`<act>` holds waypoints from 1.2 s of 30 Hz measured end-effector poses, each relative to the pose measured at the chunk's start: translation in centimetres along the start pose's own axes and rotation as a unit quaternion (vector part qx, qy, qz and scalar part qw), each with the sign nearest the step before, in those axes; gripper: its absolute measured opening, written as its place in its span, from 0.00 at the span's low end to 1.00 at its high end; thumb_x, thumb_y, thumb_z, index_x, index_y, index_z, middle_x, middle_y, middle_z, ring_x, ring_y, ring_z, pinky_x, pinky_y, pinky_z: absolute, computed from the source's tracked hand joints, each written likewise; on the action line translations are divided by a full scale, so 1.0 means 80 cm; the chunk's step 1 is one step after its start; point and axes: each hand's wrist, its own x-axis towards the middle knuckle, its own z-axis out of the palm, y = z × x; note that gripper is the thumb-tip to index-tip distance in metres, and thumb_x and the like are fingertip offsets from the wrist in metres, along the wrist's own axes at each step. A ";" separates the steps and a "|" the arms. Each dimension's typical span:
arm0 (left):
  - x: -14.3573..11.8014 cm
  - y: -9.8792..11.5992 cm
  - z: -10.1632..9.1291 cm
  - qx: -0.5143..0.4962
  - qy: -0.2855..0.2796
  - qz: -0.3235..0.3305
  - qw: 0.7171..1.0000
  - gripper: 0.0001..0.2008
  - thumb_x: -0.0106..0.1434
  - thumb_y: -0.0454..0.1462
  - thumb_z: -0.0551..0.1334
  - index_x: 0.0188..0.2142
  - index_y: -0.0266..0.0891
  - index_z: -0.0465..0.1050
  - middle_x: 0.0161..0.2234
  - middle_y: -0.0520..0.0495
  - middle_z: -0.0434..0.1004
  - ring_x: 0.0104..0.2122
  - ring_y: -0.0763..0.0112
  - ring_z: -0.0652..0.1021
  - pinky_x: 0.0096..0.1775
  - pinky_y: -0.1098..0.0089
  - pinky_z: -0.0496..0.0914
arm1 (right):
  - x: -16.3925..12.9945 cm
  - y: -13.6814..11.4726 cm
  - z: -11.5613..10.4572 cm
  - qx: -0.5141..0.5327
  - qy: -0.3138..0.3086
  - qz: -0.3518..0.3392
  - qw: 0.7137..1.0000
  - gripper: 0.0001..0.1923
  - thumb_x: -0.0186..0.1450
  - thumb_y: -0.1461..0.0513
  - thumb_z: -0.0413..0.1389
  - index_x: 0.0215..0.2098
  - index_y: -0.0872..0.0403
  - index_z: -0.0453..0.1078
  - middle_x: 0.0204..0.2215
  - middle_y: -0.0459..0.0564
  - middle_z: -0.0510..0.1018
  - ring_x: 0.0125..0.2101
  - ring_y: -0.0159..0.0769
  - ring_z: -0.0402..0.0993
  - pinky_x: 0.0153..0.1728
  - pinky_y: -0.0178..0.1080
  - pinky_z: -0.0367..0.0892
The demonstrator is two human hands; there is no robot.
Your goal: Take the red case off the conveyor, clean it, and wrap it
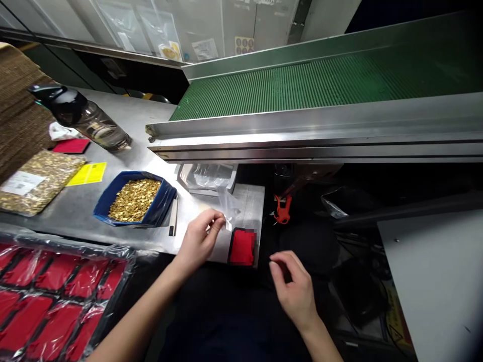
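My left hand is closed, thumb and fingertips pinched on a small clear plastic bag above the metal table. Just right of it, a red piece with a black rim lies at the table's edge. My right hand hovers past that edge, over the dark area, with its fingers curled and thumb and forefinger tips close together. Whether anything small is between them cannot be made out. Behind the left hand, a grey tray holds clear plastic bags. A blue bin of small gold-coloured pieces stands to the left.
A green ribbed conveyor with metal sides runs across the back. A water bottle, a bag of gold pieces and a slim cutter or pen lie leftward. Plastic-lined red pieces fill the lower left. Orange-handled pliers are at centre right.
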 end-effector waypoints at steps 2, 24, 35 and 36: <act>-0.031 0.024 0.017 -0.101 -0.021 -0.032 0.994 0.12 0.74 0.43 0.57 0.36 0.40 0.73 0.32 0.49 0.75 0.34 0.68 0.75 0.39 0.68 0.69 | 0.020 -0.034 0.016 -0.005 -0.051 -0.043 0.998 0.18 0.70 0.55 0.60 0.57 0.50 0.71 0.52 0.56 0.77 0.54 0.47 0.74 0.56 0.48 0.71; -0.073 0.034 0.044 -0.443 -0.236 -0.267 0.823 0.16 0.63 0.49 0.71 0.37 0.38 0.77 0.28 0.52 0.75 0.25 0.77 0.68 0.29 0.74 0.60 | -0.001 -0.049 -0.031 0.323 -0.166 0.261 0.895 0.18 0.69 0.49 0.63 0.45 0.55 0.81 0.33 0.53 0.85 0.27 0.33 0.78 0.32 0.36 0.73; -0.079 0.020 0.040 -0.193 -0.063 -0.196 0.959 0.15 0.64 0.48 0.67 0.43 0.42 0.77 0.39 0.45 0.78 0.39 0.60 0.77 0.40 0.63 0.71 | -0.002 -0.029 -0.022 0.292 -0.115 0.280 0.907 0.18 0.60 0.49 0.71 0.36 0.55 0.79 0.32 0.50 0.83 0.34 0.40 0.79 0.40 0.40 0.75; -0.082 0.024 0.041 -0.124 0.002 -0.162 0.979 0.15 0.64 0.47 0.68 0.46 0.44 0.77 0.42 0.43 0.77 0.44 0.56 0.76 0.45 0.60 0.71 | -0.001 -0.031 -0.020 0.290 -0.113 0.274 0.910 0.18 0.59 0.49 0.71 0.33 0.55 0.77 0.29 0.48 0.81 0.32 0.38 0.78 0.38 0.39 0.75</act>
